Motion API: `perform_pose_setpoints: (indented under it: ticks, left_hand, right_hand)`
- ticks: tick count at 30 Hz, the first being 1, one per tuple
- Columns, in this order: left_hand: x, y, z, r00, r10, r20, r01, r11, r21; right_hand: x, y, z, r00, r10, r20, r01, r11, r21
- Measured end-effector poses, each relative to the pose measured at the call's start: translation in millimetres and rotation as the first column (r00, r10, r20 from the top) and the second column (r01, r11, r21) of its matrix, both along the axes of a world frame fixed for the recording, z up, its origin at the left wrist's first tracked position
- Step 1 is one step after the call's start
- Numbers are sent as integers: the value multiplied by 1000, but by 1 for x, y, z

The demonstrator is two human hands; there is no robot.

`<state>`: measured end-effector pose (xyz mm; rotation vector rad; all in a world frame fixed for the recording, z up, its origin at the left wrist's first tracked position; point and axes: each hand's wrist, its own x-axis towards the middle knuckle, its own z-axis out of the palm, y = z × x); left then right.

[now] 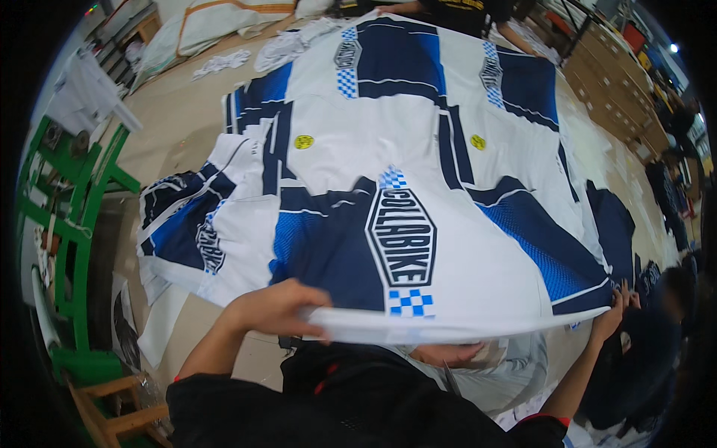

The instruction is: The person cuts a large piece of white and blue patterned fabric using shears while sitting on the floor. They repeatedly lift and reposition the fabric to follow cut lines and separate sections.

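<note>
With the left hand (278, 305), gripping the near edge of the printed fabric (485, 276), spread out middle to far; near right, probably pinching its corner in the right hand (611, 318). Looks like straightening it, gotta pull evenly next.

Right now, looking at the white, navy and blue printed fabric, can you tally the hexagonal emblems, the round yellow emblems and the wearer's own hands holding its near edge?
Hexagonal emblems on the printed fabric: 4
Round yellow emblems: 2
Wearer's hands, left hand and right hand: 2
Total: 8
</note>
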<state>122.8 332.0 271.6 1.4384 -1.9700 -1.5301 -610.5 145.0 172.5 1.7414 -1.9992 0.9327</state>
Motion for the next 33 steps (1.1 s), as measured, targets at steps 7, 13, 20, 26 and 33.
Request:
perform_pose_setpoints:
  ticks: [7,13,20,26,33]
  left_hand:
    - [86,63,48,998,51,31,-51,999,1]
    - [140,112,39,845,528,-80,-497,724,-478]
    - [193,130,55,734,587,-341,-672,556,-490]
    - [220,109,52,673,455,-583,-729,543,-417]
    - [273,5,34,785,487,-383,-618,663,-422]
  right_hand:
    - [-105,117,-30,609,-4,793,131,987,-96]
    - [-81,183,-10,397,159,904,119,968,-222]
    - [-46,203,16,495,312,811,-44,941,-336]
    - [-66,171,43,671,245,700,-112,966,-231]
    - [-23,20,69,683,351,640,-364,924,-118]
